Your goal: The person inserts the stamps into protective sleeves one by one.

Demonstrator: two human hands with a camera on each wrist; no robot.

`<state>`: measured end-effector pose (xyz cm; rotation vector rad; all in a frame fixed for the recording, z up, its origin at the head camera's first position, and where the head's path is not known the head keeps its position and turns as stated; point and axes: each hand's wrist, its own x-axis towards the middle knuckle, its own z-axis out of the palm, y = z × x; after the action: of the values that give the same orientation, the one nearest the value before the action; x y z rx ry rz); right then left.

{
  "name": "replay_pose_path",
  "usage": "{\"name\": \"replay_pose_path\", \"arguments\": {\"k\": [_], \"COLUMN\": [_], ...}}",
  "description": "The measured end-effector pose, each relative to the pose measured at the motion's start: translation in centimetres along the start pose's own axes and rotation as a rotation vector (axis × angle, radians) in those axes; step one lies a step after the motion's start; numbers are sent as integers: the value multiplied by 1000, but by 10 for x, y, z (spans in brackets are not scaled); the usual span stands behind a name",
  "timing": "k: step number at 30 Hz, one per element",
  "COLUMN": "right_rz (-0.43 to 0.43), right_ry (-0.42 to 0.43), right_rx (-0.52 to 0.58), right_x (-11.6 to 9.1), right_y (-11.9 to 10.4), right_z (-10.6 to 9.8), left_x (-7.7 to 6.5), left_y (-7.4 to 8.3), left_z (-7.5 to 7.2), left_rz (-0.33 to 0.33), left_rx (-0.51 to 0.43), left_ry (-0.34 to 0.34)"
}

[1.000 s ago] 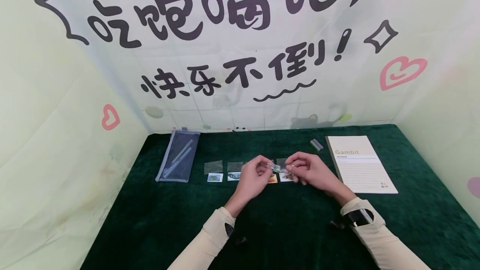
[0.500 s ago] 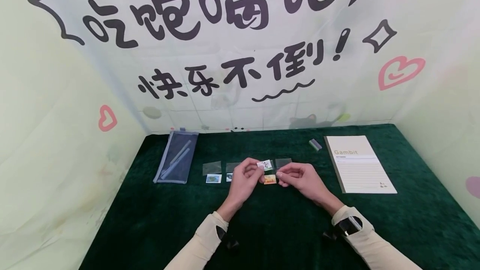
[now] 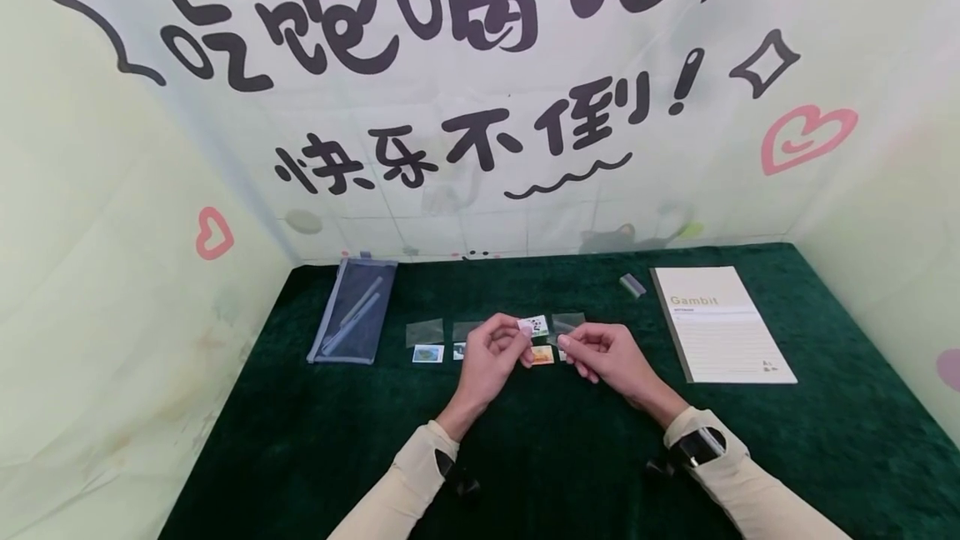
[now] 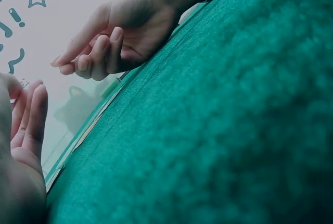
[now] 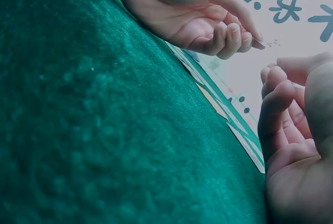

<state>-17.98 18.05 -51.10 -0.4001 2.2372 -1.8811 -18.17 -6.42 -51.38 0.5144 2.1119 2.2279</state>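
Observation:
My left hand (image 3: 491, 357) pinches a small stamp with a panda picture (image 3: 536, 326) between thumb and fingertips, raised above the cloth. Close to its right, my right hand (image 3: 611, 357) has thumb and forefinger pinched together on what looks like a thin clear plastic sleeve (image 4: 76, 59), of which only a faint edge shows. Below the hands lie an orange stamp (image 3: 542, 355) and another stamp mostly covered by the right fingers. Farther left are a blue stamp (image 3: 428, 353) and one partly hidden behind the left hand.
Clear sleeves (image 3: 425, 332) lie in a row behind the stamps on the green cloth (image 3: 525, 457). A mesh zip pouch (image 3: 352, 311) with pens is at left. A notebook (image 3: 723, 327) and a small eraser-like block (image 3: 632, 285) are at right.
The panda stamp, earlier tilted between both hands, now faces up in the left hand. The right hand drew left and down, then shifted slightly right, covering most of the rightmost stamp again.

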Motion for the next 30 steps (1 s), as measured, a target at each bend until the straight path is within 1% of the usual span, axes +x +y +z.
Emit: {"name": "replay_pose_path", "arguments": {"k": [5, 13, 18, 30], "right_rz": [-15, -16, 4, -13], "right_ry": [-27, -52, -53, -48], "right_rx": [-17, -44, -47, -46], "right_x": [0, 0, -1, 0], "right_y": [-1, -1, -3, -1], "right_z": [0, -1, 0, -1], "left_x": [1, 2, 2, 2], "left_y": [1, 0, -1, -2], "left_z": [1, 1, 1, 1], "left_rz": [17, 17, 21, 4], "left_rx": [0, -2, -2, 12], "left_ry": [12, 22, 27, 6]}}
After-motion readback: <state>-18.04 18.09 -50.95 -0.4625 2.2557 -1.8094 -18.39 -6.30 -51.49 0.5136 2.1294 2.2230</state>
